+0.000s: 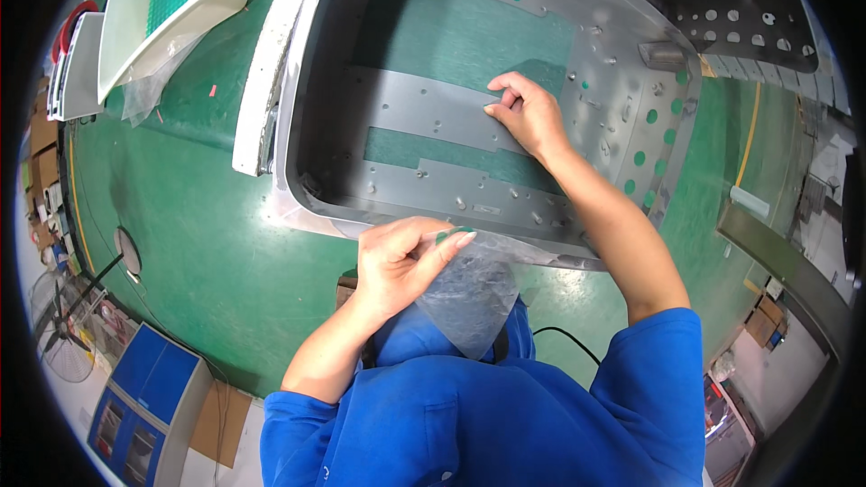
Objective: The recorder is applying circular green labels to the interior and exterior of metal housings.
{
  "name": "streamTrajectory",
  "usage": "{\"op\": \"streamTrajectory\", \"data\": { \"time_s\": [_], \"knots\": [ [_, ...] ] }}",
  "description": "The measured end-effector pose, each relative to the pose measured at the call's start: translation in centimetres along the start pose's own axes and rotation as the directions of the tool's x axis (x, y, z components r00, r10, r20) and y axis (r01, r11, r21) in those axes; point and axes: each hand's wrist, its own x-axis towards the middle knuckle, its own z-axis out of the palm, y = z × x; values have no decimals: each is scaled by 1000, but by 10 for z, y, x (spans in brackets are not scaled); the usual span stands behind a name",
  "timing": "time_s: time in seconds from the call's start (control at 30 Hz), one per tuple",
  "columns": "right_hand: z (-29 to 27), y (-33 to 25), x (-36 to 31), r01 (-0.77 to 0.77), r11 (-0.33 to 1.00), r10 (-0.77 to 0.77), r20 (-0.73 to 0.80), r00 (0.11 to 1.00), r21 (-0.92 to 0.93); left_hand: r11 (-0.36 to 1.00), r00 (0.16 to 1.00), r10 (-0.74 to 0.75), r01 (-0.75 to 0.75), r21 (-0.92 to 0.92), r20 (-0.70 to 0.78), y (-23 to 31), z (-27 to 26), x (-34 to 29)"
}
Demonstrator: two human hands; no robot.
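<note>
My left hand (392, 261) pinches a crumpled clear plastic bag (474, 302) between thumb and fingers at the near rim of a large grey metal housing (406, 101). The bag hangs down in front of my blue clothing. A small patch of green shows beside the left fingertips; I cannot make out what it is. Over the inside of the housing reaches my right hand (532, 117), its thumb and index fingertips apart with nothing seen between them. Studs and small holes dot the housing's inner panel, and green shows through two wide cut-outs.
Along the housing's left side runs a white edge piece (271, 63). A pale bin (171, 27) with green mesh-like material stands at upper left. A standing fan (68, 352) and a blue-grey cabinet (149, 379) are at lower left. To the right is a metal beam (785, 261).
</note>
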Motion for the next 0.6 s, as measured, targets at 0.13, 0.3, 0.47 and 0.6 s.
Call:
{"op": "streamTrajectory", "data": {
  "time_s": [0.13,0.3,0.47,0.6],
  "knots": [
    [-7,-7,12,-120,986,128,55,990,-118,998,999,-45,44,-35,-5,2,-1,-1],
    [-45,-49,-15,-33,896,-76,226,971,442,964,982,-173,154,-218,-71,5,-11,-6],
    [-64,-110,-98,30,892,-266,470,842,452,925,981,-191,173,-338,-20,16,-16,-8],
    [-62,-104,-106,8,865,-245,408,880,502,928,989,-149,142,-346,7,15,-14,-14]
  ]
}}
